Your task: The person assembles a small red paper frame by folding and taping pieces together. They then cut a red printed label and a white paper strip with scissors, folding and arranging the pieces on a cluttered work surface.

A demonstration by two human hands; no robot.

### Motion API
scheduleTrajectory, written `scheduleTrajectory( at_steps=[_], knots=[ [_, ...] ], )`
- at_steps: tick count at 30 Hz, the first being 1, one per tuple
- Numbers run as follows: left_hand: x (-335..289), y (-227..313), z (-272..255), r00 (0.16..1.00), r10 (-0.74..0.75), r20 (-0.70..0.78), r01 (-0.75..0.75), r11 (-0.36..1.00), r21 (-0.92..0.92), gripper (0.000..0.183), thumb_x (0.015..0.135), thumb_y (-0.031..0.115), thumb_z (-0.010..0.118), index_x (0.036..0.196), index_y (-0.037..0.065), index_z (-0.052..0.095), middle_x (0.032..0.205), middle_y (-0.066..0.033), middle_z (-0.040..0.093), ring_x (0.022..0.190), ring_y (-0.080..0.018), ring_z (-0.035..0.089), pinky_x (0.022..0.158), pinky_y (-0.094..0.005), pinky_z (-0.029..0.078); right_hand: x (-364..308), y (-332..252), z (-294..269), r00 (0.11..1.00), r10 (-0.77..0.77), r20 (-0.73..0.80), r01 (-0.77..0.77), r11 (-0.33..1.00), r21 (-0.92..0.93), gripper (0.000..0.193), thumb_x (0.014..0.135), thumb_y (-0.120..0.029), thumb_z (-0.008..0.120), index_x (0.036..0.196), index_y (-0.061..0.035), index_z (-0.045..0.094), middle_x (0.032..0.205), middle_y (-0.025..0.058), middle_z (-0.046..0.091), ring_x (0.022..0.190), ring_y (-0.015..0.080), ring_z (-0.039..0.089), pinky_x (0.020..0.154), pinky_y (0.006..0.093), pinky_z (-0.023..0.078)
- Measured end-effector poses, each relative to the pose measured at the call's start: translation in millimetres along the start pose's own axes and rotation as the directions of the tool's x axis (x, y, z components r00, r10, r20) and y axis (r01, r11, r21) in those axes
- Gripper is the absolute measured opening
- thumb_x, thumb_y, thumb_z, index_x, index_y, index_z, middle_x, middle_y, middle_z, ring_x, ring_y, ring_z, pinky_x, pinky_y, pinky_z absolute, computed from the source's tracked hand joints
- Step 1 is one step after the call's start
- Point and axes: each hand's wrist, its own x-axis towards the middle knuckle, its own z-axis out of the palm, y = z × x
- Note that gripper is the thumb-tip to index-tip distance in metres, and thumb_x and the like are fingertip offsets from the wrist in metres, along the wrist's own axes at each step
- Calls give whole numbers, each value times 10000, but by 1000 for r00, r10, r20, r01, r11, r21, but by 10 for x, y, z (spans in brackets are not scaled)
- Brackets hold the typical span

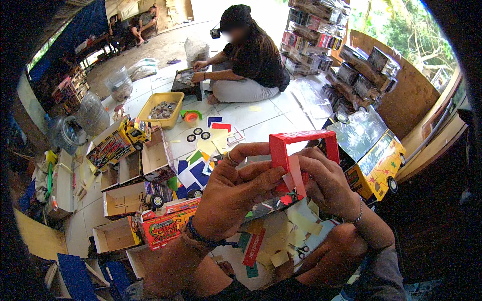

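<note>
Up in front of me I hold a small red box frame (306, 135), open through its middle. My left hand (233, 188) pinches its left side between thumb and fingers. On the other side, my right hand (326, 183) is closed around the frame's right part, its fingers bent over the near face. A pale pinkish strip (294, 171) lies against the red side between both hands; whether it is stuck down I cannot tell. Below the hands are paper scraps (301, 223), scissors (303, 250) and a red printed strip (253, 247).
A yellow toy truck (118, 143) and open wooden truck bodies (123, 199) stand left. Another yellow truck (376, 173) is at right. Ahead lie black wheels (197, 135), tape rolls (191, 117) and a yellow tub (173, 119). A person (256, 60) sits beyond, working at a dark box.
</note>
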Motion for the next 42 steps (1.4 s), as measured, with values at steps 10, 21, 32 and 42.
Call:
scheduleTrajectory(
  at_steps=[10, 21, 32, 42],
  knots=[
    [-6, 26, 21, 1000, -8, 10, 8, 1000, -12, 436, 912, 42, 696, 1312, 47, 522, 1202, -187, 673, 1090, -239, 674, 928, -370, 590, 18, -38, 1, 1000, -6, -21, 6, 1000, -12, 516, 812, -136, 729, 1293, -66, 556, 1136, 135, 632, 986, 330, 641, 819, 403, 556],
    [8, 10, 3, 1000, -26, -9, 25, 999, -42, 455, 905, 41, 705, 1320, 41, 517, 1196, -181, 679, 1085, -235, 675, 925, -370, 590, 17, 53, 66, 999, 5, -53, -5, 1000, 6, 500, 814, -105, 731, 1272, -51, 540, 1123, 158, 632, 965, 348, 652, 806, 405, 556],
    [8, 3, 15, 1000, -23, -6, 22, 998, -58, 455, 901, 21, 702, 1313, 29, 509, 1194, -185, 678, 1084, -241, 676, 914, -371, 593, 2, 26, 44, 998, 11, -60, -10, 1000, 19, 515, 816, -119, 737, 1287, -60, 536, 1141, 154, 630, 982, 346, 652, 812, 413, 556],
    [10, -15, 46, 997, -46, -66, 50, 996, 68, 439, 948, 59, 642, 1363, 65, 500, 1209, -167, 654, 1055, -242, 675, 913, -365, 577, -19, 96, 97, 996, 21, -84, -18, 999, 28, 503, 841, -151, 730, 1289, -57, 524, 1171, 177, 609, 1026, 384, 639, 835, 426, 553]
  ],
)
